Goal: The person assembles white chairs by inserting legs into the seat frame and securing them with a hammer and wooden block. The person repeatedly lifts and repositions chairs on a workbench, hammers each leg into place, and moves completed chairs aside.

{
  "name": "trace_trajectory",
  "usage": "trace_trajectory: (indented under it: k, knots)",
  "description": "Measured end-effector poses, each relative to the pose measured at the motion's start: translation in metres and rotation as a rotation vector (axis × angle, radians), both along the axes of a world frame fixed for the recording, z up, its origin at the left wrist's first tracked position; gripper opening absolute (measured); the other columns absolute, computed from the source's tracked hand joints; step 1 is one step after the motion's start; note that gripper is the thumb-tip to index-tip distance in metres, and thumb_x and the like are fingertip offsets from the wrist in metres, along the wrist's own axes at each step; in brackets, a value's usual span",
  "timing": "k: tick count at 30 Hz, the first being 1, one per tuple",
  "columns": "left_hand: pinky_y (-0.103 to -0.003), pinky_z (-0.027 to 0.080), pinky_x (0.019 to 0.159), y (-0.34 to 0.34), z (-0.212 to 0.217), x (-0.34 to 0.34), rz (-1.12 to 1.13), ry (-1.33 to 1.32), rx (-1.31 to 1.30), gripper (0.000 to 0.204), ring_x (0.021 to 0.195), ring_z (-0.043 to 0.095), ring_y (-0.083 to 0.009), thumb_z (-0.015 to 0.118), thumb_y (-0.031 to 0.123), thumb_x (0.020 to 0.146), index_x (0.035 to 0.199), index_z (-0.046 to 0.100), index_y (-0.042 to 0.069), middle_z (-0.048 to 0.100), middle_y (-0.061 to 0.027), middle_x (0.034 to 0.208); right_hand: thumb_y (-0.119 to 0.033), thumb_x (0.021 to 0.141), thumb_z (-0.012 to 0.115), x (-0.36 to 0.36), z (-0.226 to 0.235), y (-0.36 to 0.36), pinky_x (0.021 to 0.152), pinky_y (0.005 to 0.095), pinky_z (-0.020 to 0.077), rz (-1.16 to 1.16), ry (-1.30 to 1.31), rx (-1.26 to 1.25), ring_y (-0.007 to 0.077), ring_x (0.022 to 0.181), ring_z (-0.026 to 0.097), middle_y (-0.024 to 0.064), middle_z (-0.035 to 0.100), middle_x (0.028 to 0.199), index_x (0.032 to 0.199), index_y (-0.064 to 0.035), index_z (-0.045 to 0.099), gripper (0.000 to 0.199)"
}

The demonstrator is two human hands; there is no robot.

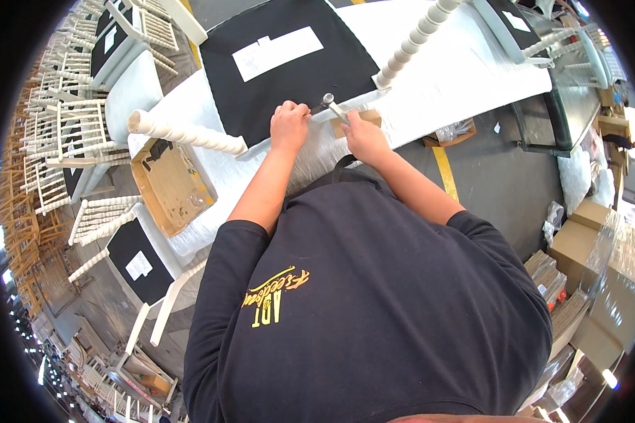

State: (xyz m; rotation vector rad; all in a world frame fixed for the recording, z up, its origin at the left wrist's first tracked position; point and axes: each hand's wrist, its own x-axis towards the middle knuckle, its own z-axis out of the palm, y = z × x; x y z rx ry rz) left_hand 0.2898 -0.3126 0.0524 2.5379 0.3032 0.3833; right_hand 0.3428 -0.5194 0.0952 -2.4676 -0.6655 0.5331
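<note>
An upturned white chair lies on the white-covered workbench, its black seat underside facing up and two turned white legs sticking out. My left hand is closed and rests on the near edge of the seat frame. My right hand grips a small metal hammer whose head sits just beside the left hand, over the frame edge. A small brown cardboard piece lies under the right hand.
An open cardboard box rests at the bench's left end. Stacks of white chairs fill the left side, another upturned chair lies on the floor. Cardboard cartons stand at the right, a yellow floor line runs beside the bench.
</note>
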Motion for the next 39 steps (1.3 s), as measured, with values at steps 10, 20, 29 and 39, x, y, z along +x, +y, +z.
trace_trajectory:
  k: [10,20,29,39]
  knots:
    - [-0.044,0.053,0.087,-0.001,0.003,0.001,0.005,0.008,0.002,0.009,0.096,0.065,-0.0302,0.078,0.015,0.085,0.094,0.076,0.013,0.066,-0.0065,0.096,-0.025,0.105,0.054,-0.002,-0.014,0.003,0.076,0.0622,0.0496,0.037,-0.052,0.032,0.0512,0.085,0.067,0.0285,0.07,0.088,0.108,-0.0023,0.046,0.024]
    - [-0.045,0.053,0.084,0.0,0.002,0.001,-0.016,-0.018,-0.002,0.008,0.095,0.065,-0.0299,0.078,0.016,0.085,0.092,0.074,0.013,0.065,-0.0061,0.095,-0.024,0.104,0.056,-0.003,-0.009,0.006,0.076,0.0606,0.0503,0.049,-0.08,0.049,0.0495,0.087,0.068,0.0266,0.07,0.089,0.111,-0.0026,0.048,0.024]
    - [-0.045,0.052,0.084,0.0,0.0,0.002,-0.012,-0.012,0.002,0.006,0.096,0.064,-0.0285,0.077,0.017,0.086,0.09,0.073,0.015,0.063,-0.0044,0.095,-0.022,0.103,0.057,-0.004,-0.009,0.005,0.074,0.06,0.0506,0.068,-0.105,0.047,0.0483,0.086,0.068,0.0253,0.071,0.091,0.111,-0.0027,0.049,0.022]
    - [-0.044,0.053,0.085,-0.001,0.004,0.002,-0.013,-0.005,-0.014,0.008,0.096,0.065,-0.0294,0.078,0.017,0.085,0.092,0.074,0.013,0.065,-0.0059,0.095,-0.023,0.104,0.057,-0.008,-0.009,0.005,0.076,0.0587,0.0511,0.022,-0.068,0.022,0.0476,0.088,0.069,0.0254,0.071,0.091,0.117,-0.0036,0.051,0.024]
